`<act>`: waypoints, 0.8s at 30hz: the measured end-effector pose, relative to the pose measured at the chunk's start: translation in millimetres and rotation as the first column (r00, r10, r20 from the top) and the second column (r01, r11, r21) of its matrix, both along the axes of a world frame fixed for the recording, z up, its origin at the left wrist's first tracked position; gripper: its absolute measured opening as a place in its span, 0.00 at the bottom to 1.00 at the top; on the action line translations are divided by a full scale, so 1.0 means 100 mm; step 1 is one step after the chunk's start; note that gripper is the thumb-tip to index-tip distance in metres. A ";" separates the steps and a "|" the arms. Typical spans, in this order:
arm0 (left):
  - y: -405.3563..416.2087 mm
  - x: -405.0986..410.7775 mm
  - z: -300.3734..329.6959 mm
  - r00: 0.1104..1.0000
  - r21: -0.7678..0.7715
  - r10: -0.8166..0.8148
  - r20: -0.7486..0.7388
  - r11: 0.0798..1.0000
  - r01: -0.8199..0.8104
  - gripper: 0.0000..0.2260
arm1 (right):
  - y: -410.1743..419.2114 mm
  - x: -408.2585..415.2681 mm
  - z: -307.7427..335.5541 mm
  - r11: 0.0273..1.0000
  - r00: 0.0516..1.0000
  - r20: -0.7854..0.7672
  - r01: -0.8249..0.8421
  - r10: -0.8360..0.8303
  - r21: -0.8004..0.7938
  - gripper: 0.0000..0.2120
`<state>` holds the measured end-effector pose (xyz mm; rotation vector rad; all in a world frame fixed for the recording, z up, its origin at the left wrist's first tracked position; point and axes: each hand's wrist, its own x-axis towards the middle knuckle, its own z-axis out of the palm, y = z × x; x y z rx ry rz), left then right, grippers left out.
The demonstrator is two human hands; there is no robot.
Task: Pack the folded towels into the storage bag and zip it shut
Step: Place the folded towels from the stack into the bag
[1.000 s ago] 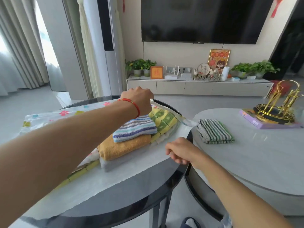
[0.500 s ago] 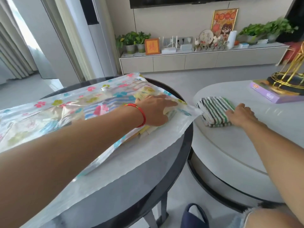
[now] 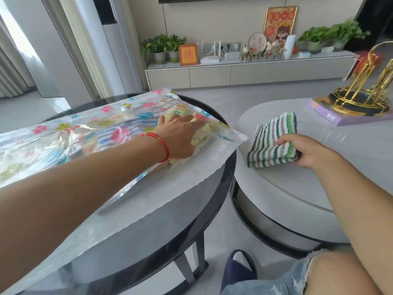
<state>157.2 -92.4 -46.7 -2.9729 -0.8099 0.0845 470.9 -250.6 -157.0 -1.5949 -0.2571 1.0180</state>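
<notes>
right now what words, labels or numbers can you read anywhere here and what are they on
No text can be read for certain.
Orange framed sign: one gold character, too blurred.
Framed picture: red characters on top, blurred.
Round plaque: dark writing, too small.
Purple box: small label, unreadable.

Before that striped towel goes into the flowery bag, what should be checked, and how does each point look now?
1. Right hand grips the green striped towel: ok.
2. Towel folded: ok.
3. Left hand steadies the storage bag: ok, flat on top.
4. Bag mouth open towards the towel: cannot tell, the flap lies flat.
5. Room left inside: cannot tell.
6. Path from the white table is clear: ok.
</notes>
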 end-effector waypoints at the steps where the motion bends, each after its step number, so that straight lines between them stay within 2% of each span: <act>1: -0.03 -0.10 0.02 0.999 0.046 0.012 -0.043 0.999 -0.010 0.38 | -0.16 -0.09 0.08 0.999 0.999 -0.023 -0.039 0.040 0.031 0.18; 3: -0.02 -0.26 0.03 0.990 0.068 0.073 -0.124 0.996 -0.065 0.43 | -0.45 -0.19 0.25 0.989 0.988 -0.050 -0.145 0.147 0.039 0.23; 5: -0.05 -0.52 0.05 0.973 0.028 0.150 -0.173 0.989 -0.147 0.44 | -0.74 -0.35 0.45 0.964 0.962 -0.052 -0.266 0.266 0.012 0.26; 7: -0.09 -0.80 0.09 0.963 0.009 0.199 -0.180 0.980 -0.200 0.43 | -0.95 -0.58 0.65 0.922 0.919 -0.077 -0.387 0.387 0.013 0.27; 9: -0.12 -1.07 0.16 0.958 0.001 0.258 -0.125 0.966 -0.260 0.44 | -1.04 -0.94 0.78 0.878 0.864 -0.160 -0.472 0.478 0.076 0.29; 12: -0.13 -1.45 0.26 0.921 -0.010 0.378 -0.092 0.925 -0.380 0.44 | -0.93 -1.66 0.81 0.824 0.795 -0.218 -0.542 0.566 0.165 0.24; 15: -0.15 -1.78 0.34 0.853 -0.017 0.471 -0.224 0.873 -0.487 0.43 | -0.63 -2.39 0.75 0.786 0.757 -0.220 -0.569 0.615 0.242 0.17; 17: -0.11 -1.98 0.43 0.818 0.025 0.504 -0.276 0.855 -0.518 0.36 | -0.39 -2.80 0.73 0.753 0.715 -0.243 -0.597 0.656 0.277 0.16; 20: -0.03 -2.20 0.70 0.836 0.129 0.503 -0.220 0.864 -0.486 0.21 | -0.02 -3.30 0.69 0.701 0.635 -0.297 -0.643 0.713 0.309 0.15; 22: -0.01 -2.29 0.88 0.845 0.174 0.505 -0.178 0.861 -0.478 0.16 | 0.26 -3.61 0.67 0.702 0.636 -0.298 -0.626 0.711 0.339 0.16; 24: 0.02 -2.35 0.98 0.853 0.191 0.504 -0.134 0.858 -0.477 0.15 | 0.55 -3.96 0.71 0.720 0.659 -0.301 -0.577 0.689 0.385 0.16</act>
